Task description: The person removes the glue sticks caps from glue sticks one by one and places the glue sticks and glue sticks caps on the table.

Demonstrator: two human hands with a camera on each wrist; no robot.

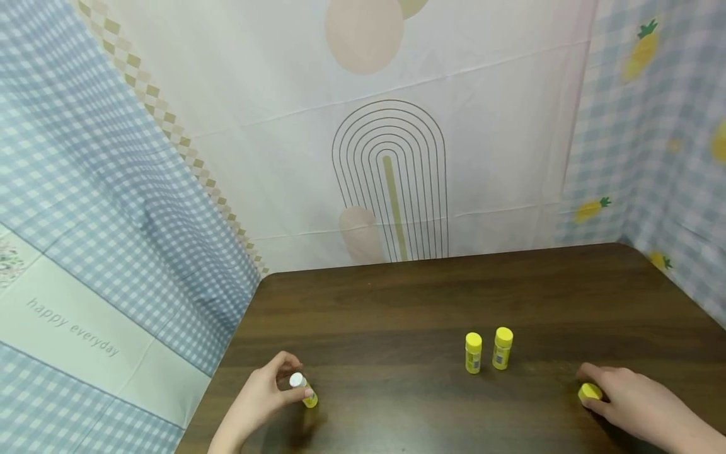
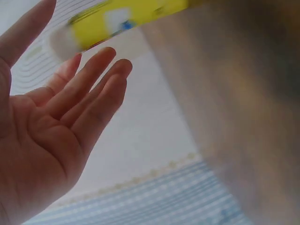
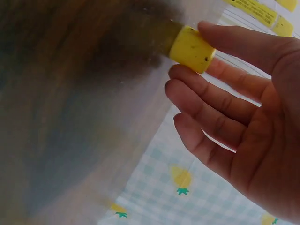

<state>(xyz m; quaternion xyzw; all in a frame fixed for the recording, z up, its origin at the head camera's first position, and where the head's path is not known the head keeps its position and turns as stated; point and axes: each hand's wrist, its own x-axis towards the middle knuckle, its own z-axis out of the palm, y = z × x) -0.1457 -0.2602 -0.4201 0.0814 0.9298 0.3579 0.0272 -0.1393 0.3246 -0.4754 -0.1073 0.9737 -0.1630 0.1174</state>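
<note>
My left hand (image 1: 299,378) holds a yellow glue stick (image 1: 304,390) with a white, uncapped tip, tilted just above the table's front left. In the left wrist view the stick (image 2: 117,18) lies blurred between the thumb and the fingertips (image 2: 108,52) of that hand (image 2: 77,28). At the front right, my right hand (image 1: 585,386) pinches a small yellow cap (image 1: 590,392) against the table. The right wrist view shows the cap (image 3: 192,49) between thumb and forefinger of the hand (image 3: 187,47). Two capped yellow glue sticks (image 1: 473,353) (image 1: 502,347) stand upright between the hands.
The dark wooden table (image 1: 397,302) is walled by hanging cloths: blue checks on the left (image 1: 113,189), a pale arch print behind (image 1: 391,183), pineapple checks on the right (image 1: 652,126). Bare tabletop lies behind the two standing sticks.
</note>
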